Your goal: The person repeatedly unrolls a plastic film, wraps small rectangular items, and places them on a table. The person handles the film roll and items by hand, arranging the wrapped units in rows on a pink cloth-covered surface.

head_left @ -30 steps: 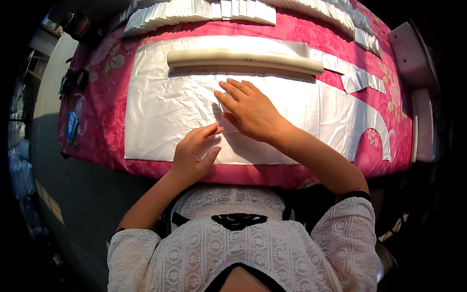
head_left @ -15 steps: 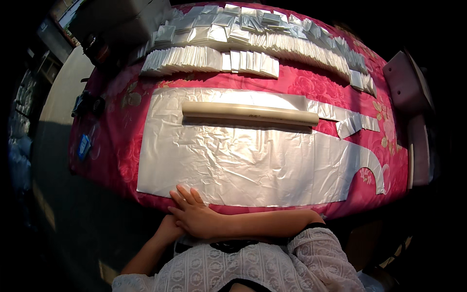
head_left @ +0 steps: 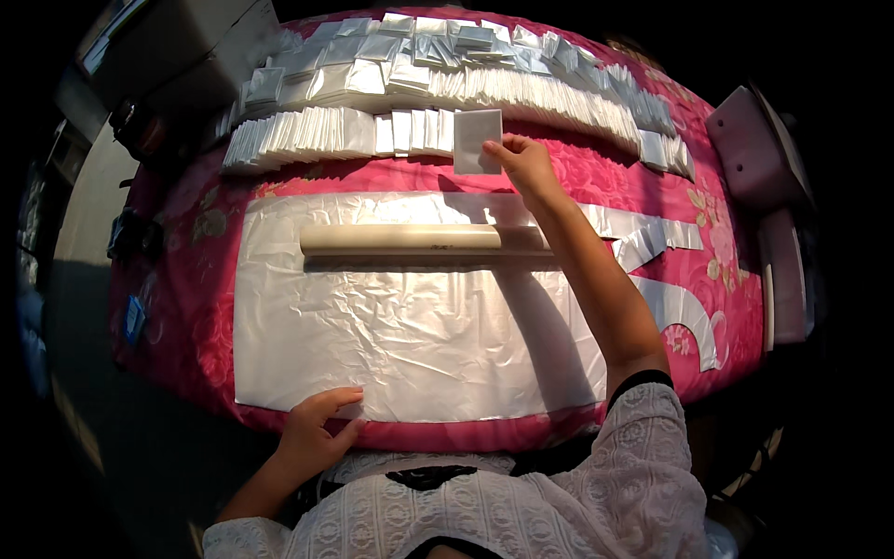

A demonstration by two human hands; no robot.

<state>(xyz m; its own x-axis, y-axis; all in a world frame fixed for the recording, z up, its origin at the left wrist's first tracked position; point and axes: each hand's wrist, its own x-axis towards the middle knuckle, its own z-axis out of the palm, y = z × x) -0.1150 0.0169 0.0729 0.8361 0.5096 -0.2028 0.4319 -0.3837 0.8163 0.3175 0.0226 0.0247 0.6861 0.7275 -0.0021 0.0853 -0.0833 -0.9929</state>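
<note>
Pink floral cloth covering table. White plastic sheet lying on it, cream roll resting across sheet's far part. Left hand pressing sheet's near edge, fingers spread flat, gripping nothing. Right hand reaching beyond roll, pinching small white folded piece by its right edge, piece hanging left of fingers.

The small white square pouch you pinch at its right edge is flat and upright, held just above the rows of similar pouches. The big white plastic sheet lies flat, a little wrinkled, its near edge under your fingers.
</note>
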